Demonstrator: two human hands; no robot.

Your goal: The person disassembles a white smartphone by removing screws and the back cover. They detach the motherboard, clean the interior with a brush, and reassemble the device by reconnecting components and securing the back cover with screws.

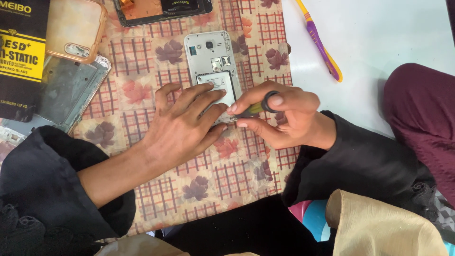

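Opened phone (212,57) at the mat's (156,185) middle, bare white surface (379,33) to the right, left hand (182,125) with fingers spread flat on its lower half, right hand (279,116) gripping a small screwdriver (258,107) at its lower right edge

A beige cloth printed with purple and red leaves and a red check (156,95) covers the white table (379,38). At upper left lie a black-and-yellow flat package (21,57), a clear orange-rimmed phone case (73,28) and a grey metal phone frame (66,92). A dark opened phone body (163,9) sits at the top edge. A purple-and-yellow toothbrush (320,45) rests on the bare table.
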